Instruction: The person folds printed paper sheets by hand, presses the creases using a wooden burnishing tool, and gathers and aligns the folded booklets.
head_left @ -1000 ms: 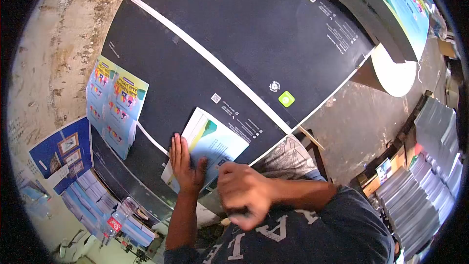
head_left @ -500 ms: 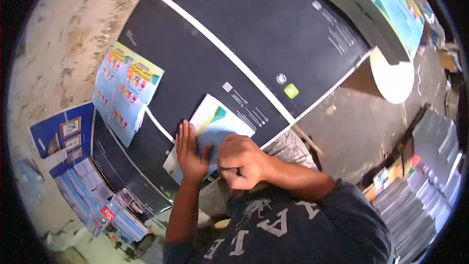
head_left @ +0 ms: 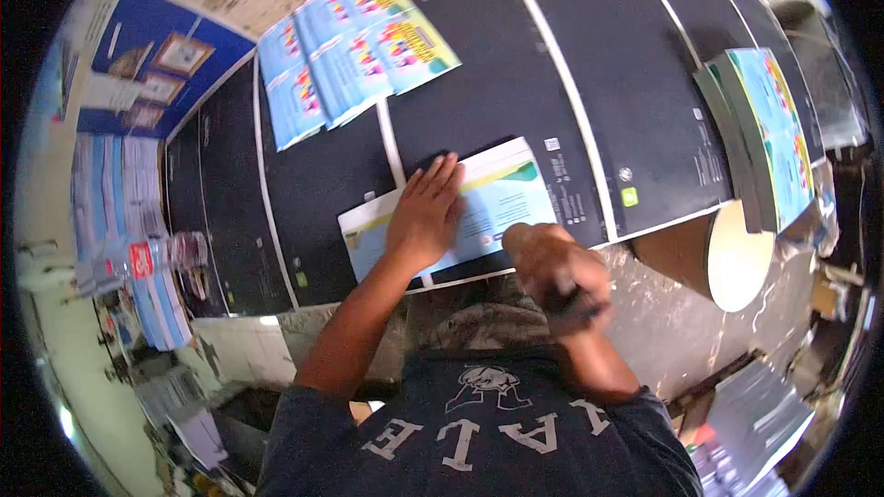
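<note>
A light blue printed sheet or booklet (head_left: 502,193) with a white and yellow top edge lies on the black table surface (head_left: 479,110) near its front edge. My left hand (head_left: 428,212) rests flat across its middle, fingers stretched out. Over its lower right corner, my right hand (head_left: 560,274) is curled into a fist and blurred. Something dark shows at its lower side, but I cannot make out what it is. Beyond my left hand lie printed blue and yellow sheets (head_left: 354,55), partly overlapping.
A thick stack of printed sheets (head_left: 778,138) stands at the right, above a large cardboard roll (head_left: 737,258). At the left are a blue board (head_left: 157,64), paper stacks (head_left: 115,184) and a plastic bottle (head_left: 166,255). Dark stacks (head_left: 755,414) sit low at right.
The view has turned and shifted, so the table now lies more level across it. My left hand stays flat on the sheet. My right fist has moved toward the sheet's right end.
</note>
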`<state>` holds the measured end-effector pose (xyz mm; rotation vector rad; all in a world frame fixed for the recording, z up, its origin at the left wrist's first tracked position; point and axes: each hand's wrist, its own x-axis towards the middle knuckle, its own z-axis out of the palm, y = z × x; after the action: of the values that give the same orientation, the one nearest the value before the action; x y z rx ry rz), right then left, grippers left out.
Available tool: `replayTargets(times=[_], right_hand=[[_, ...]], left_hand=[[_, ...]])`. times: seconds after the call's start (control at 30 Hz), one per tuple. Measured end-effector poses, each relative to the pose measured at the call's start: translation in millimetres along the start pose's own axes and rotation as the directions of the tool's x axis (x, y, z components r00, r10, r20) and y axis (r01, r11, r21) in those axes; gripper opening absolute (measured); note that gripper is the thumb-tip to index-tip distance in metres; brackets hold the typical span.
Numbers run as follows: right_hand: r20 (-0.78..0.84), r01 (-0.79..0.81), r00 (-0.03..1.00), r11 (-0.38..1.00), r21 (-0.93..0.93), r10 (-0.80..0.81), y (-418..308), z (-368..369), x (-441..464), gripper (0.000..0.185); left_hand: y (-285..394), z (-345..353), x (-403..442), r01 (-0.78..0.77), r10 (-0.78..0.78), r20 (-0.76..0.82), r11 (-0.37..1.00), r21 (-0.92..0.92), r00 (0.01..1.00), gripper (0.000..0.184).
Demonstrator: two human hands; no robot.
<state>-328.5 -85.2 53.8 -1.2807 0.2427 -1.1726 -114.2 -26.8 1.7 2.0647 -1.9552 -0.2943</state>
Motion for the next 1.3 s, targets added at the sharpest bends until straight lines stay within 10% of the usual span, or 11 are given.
replayTargets(times=[0.17, 0.4, 0.53, 0.67, 0.77, 0.9, 1.03, 1.23, 1.3], right_hand=[[0.112, -0.137, 0.979, 0.961, -0.241, 0.168, 36, 12, -5, 0.036], [-0.161, -0.56, 0.828, 0.805, -0.194, 0.537, 12, 26, -18, 0.033], [-0.179, -0.463, 0.864, 0.882, 0.087, 0.471, 21, 37, -11, 0.059], [0.28, -0.062, 0.958, 0.998, 0.016, 0.055, 3, 95, 14, 0.04], [0.075, -0.393, 0.899, 0.869, -0.301, 0.432, 44, 86, -22, 0.016], [0.145, -0.375, 0.894, 0.886, -0.274, 0.423, 47, 84, -15, 0.018], [0.133, -0.421, 0.871, 0.859, -0.292, 0.473, 47, 82, -14, 0.023], [0.495, -0.049, 0.862, 0.991, -0.128, 0.107, -1, 151, 19, 0.022], [0.494, -0.076, 0.808, 0.888, -0.454, 0.322, 64, 116, -22, 0.014]], left_hand=[[-11, 2, -7, -0.053, 0.031, -0.1, 0.974, -0.222, 0.995, 0.041], [-55, -29, 7, -0.253, 0.316, 0.118, 0.892, -0.374, 0.941, 0.058], [-68, -15, 5, -0.39, 0.416, 0.009, 0.859, -0.332, 0.909, 0.041], [-75, -1, 6, -0.499, 0.484, -0.136, 0.792, -0.351, 0.864, 0.038], [-83, 8, 10, -0.516, 0.5, -0.156, 0.747, -0.42, 0.852, 0.04], [-89, 18, 14, -0.553, 0.543, -0.149, 0.733, -0.396, 0.827, 0.047], [-92, -5, 14, -0.51, 0.529, 0.181, 0.848, -0.146, 0.829, 0.066], [-85, -21, 9, -0.462, 0.496, 0.147, 0.86, -0.214, 0.856, 0.074], [-86, -21, 9, -0.498, 0.524, 0.115, 0.844, -0.2, 0.844, 0.075]])
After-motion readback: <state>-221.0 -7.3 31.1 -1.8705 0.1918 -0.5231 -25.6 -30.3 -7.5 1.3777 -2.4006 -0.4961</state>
